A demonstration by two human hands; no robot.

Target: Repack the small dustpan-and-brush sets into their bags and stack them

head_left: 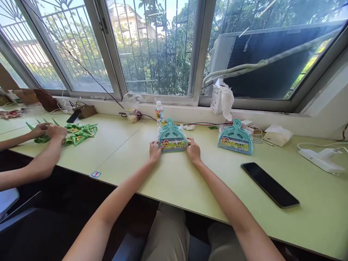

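Observation:
A teal mini dustpan and brush set, wrapped in clear plastic with a printed label, lies on the table in front of me. My left hand grips its left lower edge, and my right hand has hold of the right lower edge. Both hands have their fingers closed on the sides of the pack. To the right lies a second wrapped teal dustpan and brush set, apart from my hands. A black phone rests nearer to me on the right.
Behind the pack stands a drink bottle. A white power strip and cables lie at the right. On the left, another person's hands work among green cone-shaped pieces. A tissue pack sits by the window.

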